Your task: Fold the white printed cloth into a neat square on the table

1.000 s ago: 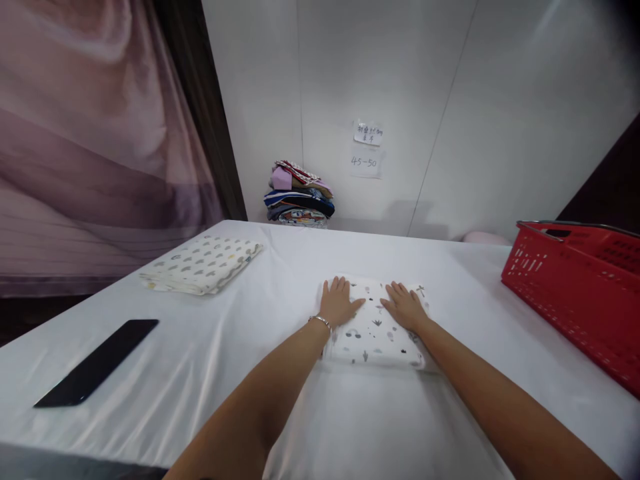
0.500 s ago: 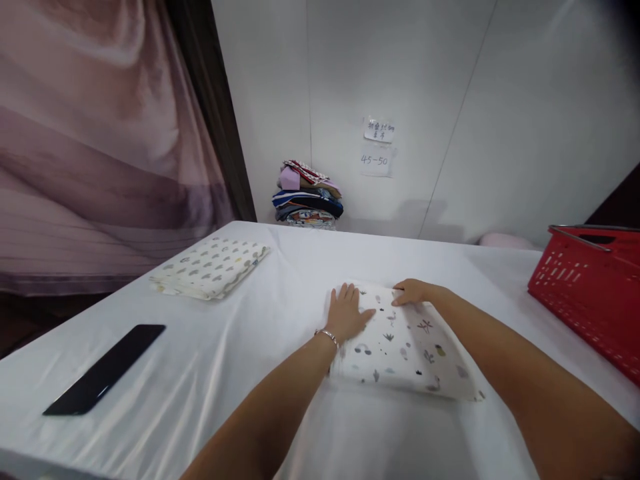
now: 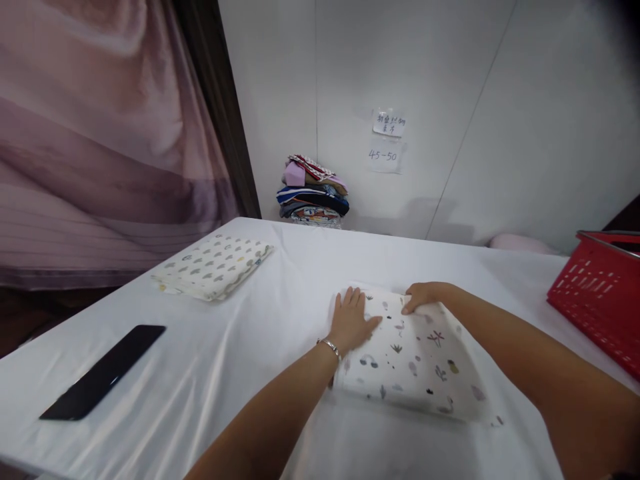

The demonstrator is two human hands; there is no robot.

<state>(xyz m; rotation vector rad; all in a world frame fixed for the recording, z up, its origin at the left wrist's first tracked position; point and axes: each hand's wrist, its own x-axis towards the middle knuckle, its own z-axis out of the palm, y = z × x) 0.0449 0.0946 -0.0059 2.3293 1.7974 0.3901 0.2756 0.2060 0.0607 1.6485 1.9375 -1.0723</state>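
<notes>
A folded white cloth (image 3: 405, 360) printed with small plants, flamingos and rainbows lies on the white-covered table (image 3: 310, 267). My left hand (image 3: 353, 321) rests flat on its left part, fingers spread, a bracelet at the wrist. At the cloth's far edge, my right hand (image 3: 424, 296) pinches the fabric, its thumb on top and its other fingers partly hidden. A second folded cloth (image 3: 215, 265) with grey cloud-like shapes sits farther left, apart from both hands.
A flat black object (image 3: 105, 373) lies at the table's left front. A red perforated basket (image 3: 600, 293) stands at the right edge. Behind the table, folded fabrics (image 3: 314, 193) are stacked against the wall. Two paper notes (image 3: 387, 140) hang there. A pink curtain (image 3: 100, 133) drapes at the left.
The view has shifted slightly, so the basket appears farther right. Both hands keep their places on the printed cloth, whose near right corner now looks a little more spread out.
</notes>
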